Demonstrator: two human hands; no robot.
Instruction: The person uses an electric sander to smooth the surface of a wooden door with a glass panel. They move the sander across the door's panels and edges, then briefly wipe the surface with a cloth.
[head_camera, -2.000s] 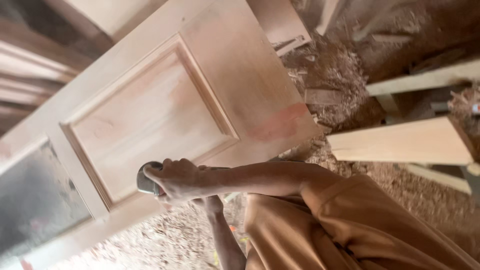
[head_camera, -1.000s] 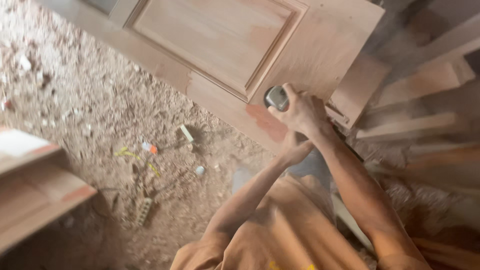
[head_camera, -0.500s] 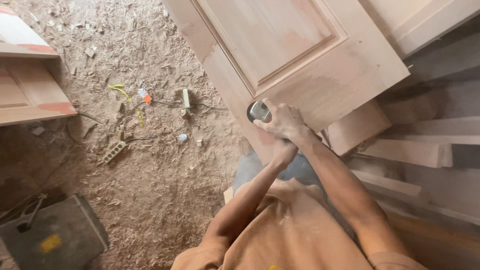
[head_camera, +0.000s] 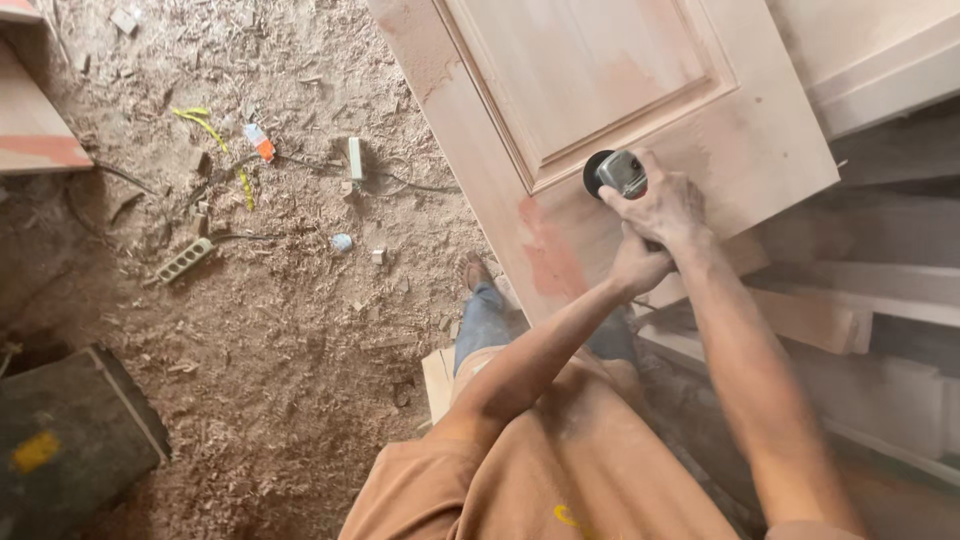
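on the lower rail of the pale wooden panelled door (head_camera: 700, 130), the right hand (head_camera: 665, 205) and left hand (head_camera: 638, 265) clamp the small grey round-disc sander (head_camera: 613, 174), which, if tilted, could gouge the moulding edge just beside it.

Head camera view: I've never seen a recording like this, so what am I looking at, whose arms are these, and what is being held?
The single picture comes from a camera worn on a person's head, looking down, so the arms are the wearer's own. The right hand grips a small power sander with a round dark disc, pressed onto a pale wooden panelled door lying flat. The left hand holds the tool's rear, just under the right. Below, the floor is covered in sawdust, with a power strip, cables and small scraps scattered about. Reddish patches mark the door's frame.
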